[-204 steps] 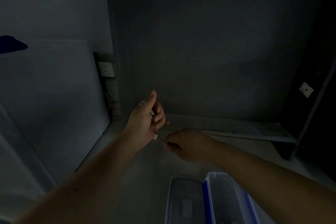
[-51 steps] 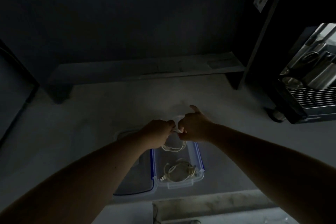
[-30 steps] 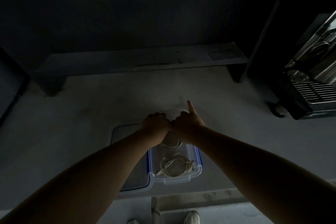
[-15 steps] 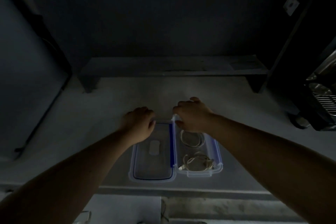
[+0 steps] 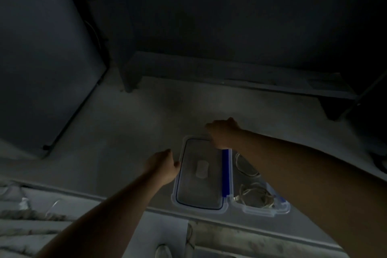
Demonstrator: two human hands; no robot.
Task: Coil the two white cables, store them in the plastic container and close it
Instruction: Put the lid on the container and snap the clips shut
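A clear plastic container with blue clips sits near the counter's front edge. Two coiled white cables lie inside it, one nearer me and one farther back, partly under my right forearm. The clear lid with a blue seal lies flat just left of the container. My left hand grips the lid's left edge. My right hand holds the lid's far right corner.
The scene is dim. A low dark shelf runs along the back of the grey counter. A large dark panel leans at the left. The counter's front edge drops to a lighter surface below.
The second coil has left my hands and lies in the container. My left hand slid from the lid's far end to its left edge, and my right hand moved onto the lid's far right corner.
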